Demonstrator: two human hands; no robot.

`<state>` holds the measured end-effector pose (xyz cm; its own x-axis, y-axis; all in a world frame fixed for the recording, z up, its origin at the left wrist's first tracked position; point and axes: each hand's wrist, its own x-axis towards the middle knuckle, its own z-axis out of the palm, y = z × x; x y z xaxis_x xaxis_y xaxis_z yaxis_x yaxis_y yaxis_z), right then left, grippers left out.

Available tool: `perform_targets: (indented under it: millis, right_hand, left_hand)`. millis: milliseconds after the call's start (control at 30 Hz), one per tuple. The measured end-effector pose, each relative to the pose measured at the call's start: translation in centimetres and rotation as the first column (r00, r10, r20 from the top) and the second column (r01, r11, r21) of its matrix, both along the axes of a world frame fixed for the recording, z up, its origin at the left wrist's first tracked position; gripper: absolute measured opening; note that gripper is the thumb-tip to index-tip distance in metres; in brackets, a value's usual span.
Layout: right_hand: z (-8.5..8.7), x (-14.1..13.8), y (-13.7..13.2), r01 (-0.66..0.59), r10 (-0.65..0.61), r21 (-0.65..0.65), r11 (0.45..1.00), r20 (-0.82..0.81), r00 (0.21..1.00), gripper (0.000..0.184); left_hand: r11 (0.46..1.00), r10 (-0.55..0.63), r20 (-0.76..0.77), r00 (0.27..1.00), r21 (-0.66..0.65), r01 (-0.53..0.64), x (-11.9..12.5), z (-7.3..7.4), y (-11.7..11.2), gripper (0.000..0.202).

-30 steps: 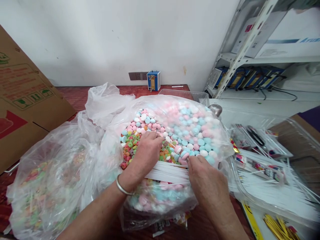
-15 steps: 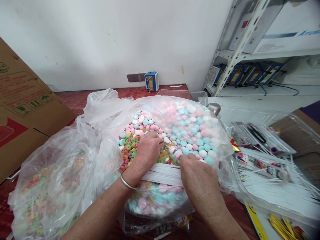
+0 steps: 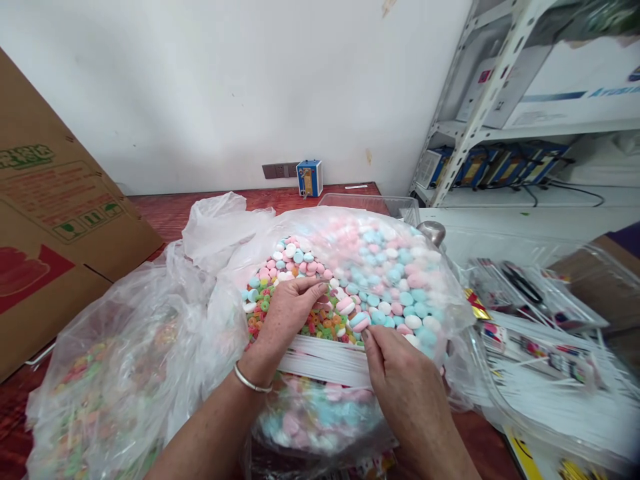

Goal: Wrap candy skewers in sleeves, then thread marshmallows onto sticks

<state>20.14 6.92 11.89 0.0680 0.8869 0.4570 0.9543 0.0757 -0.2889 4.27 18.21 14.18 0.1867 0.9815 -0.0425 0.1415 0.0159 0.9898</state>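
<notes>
One striped pink, white and blue sweet (image 3: 360, 322) is pinched by the right hand (image 3: 400, 383) over the open clear plastic bag of pastel sweets (image 3: 395, 267) on the red-brown wooden counter (image 3: 165, 210). The left hand (image 3: 287, 313) lies curled on coloured ring sweets (image 3: 260, 310) inside that bag; whether it grips any, I cannot tell. One bundle of white sticks (image 3: 325, 357) crosses the bag's near edge. Left of the bag lie one second clear bag (image 3: 100, 373) and one brown cardboard box (image 3: 50, 227); behind it stands a white wall (image 3: 200, 80).
</notes>
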Motion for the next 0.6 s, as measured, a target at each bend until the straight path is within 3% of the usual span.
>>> perform_targets:
  millis: [133,267,467,600]
  right_hand:
    - [0.0,-0.2,0.0,0.002,-0.002,-0.009,1.000,0.043,0.999,0.036]
    - [-0.2,-0.4,-0.2,0.006,-0.006,-0.014,1.000,0.002,1.000,0.035]
    - [-0.9,-2.2,-0.8,-0.039,0.019,-0.053,0.998,-0.333,0.943,0.026]
    - [-1.6,-3.3,-1.8,-0.125,0.095,-0.021,0.992,-0.533,0.841,0.031]
  left_hand:
    - [1.000,0.021,0.123,0.992,-0.014,-0.019,0.2,-0.4,-0.4,0.020]
    - [0.997,0.039,0.092,0.995,0.067,-0.046,0.3,-0.7,-1.1,0.021]
    - [0.932,0.094,-0.055,0.994,0.356,-0.069,0.3,-1.0,-3.3,0.017]
    - [0.941,0.089,0.017,0.996,0.326,-0.090,-0.1,-0.8,-4.2,0.018]
